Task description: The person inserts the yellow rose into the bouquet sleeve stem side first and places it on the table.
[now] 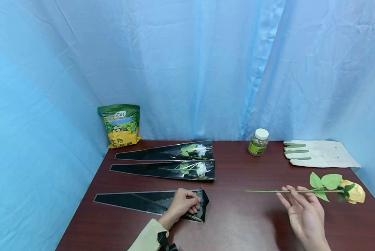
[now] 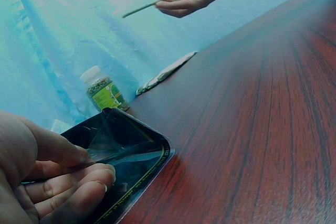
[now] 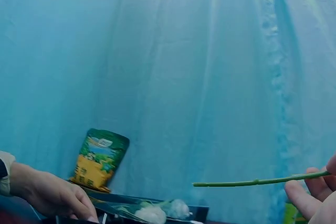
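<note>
My left hand (image 1: 182,203) pinches the clear front film at the wide end of a black flower sleeve (image 1: 124,199), which lies on the table. In the left wrist view, thumb and fingers close on the film while the mouth of the sleeve gapes a little. Over the table's right side my right hand (image 1: 306,214) holds a yellow artificial rose (image 1: 355,192) by its green stem, between thumb and fingers. The bloom points right and the bare stem end (image 3: 210,184) points left, towards the sleeve.
Behind the left hand lie two black sleeves (image 1: 137,168), each with a white rose (image 1: 201,169) inside. A green and yellow bag (image 1: 120,126) stands at the back left. A white-lidded jar (image 1: 258,143) and a pale glove (image 1: 325,153) are at the back right, before blue curtains.
</note>
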`<state>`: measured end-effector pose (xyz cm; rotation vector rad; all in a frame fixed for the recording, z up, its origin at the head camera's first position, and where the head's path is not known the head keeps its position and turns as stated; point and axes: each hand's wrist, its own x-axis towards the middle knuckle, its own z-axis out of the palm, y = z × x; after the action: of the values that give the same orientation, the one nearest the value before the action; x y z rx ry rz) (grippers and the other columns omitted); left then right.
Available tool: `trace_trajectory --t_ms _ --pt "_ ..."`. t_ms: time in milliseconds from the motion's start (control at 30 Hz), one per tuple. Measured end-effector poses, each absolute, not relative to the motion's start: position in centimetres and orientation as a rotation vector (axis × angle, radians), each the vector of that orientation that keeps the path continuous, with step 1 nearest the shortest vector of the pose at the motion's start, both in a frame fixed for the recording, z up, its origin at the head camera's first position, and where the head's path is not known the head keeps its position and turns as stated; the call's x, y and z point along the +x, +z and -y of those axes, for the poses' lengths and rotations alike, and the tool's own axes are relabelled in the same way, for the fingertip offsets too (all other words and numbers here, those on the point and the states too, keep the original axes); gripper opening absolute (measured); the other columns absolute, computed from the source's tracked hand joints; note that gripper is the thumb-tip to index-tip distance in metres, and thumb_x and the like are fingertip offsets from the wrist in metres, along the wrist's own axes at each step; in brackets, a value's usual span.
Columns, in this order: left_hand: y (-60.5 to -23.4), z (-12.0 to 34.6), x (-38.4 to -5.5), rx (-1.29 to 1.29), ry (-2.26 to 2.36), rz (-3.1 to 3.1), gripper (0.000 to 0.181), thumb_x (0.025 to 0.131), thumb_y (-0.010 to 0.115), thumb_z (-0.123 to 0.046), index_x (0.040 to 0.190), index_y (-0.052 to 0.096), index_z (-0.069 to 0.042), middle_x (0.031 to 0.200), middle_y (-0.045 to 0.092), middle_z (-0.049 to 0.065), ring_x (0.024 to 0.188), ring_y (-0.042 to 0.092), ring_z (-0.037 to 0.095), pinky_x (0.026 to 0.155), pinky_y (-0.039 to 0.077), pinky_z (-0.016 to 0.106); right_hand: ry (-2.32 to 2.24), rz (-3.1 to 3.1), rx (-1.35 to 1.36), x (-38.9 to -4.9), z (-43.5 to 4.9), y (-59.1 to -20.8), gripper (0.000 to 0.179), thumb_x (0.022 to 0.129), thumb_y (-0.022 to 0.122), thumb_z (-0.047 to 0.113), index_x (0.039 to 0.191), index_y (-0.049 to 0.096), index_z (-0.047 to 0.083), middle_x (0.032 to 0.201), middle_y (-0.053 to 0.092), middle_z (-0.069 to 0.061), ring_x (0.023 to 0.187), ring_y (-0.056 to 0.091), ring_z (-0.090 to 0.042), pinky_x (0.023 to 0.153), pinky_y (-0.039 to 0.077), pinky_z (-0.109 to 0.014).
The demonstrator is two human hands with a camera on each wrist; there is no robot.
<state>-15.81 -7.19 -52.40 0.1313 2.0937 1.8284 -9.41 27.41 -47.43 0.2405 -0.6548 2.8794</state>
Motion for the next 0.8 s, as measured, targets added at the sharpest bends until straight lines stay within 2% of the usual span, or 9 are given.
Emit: trace_trajectory --t_ms 433,800 --pt "-52.4 7.2 -15.9 0.13 1.828 -2.092 0.015 0.088 0.068 -0.003 0.089 0.076 0.01 0.068 0.072 0.021 0.046 0.059 0.002 0.046 0.052 0.017 2.782 0.798 0.212 -10.5 -22.9 -46.3 0.035 0.1 0.034 -0.016 0.102 0.066 -0.003 0.099 0.076 -0.021 0.097 0.076 -0.031 0.084 0.062 -0.046" --pt "-52.1 7.1 -15.7 0.122 1.833 -2.099 0.016 0.089 0.069 -0.005 0.09 0.077 0.009 0.071 0.072 0.026 0.045 0.059 0.002 0.046 0.052 0.017 2.756 0.861 0.285 -10.6 -19.0 -47.1 0.031 0.098 0.036 -0.019 0.105 0.062 -0.002 0.099 0.076 -0.017 0.096 0.076 -0.029 0.084 0.062 -0.045"
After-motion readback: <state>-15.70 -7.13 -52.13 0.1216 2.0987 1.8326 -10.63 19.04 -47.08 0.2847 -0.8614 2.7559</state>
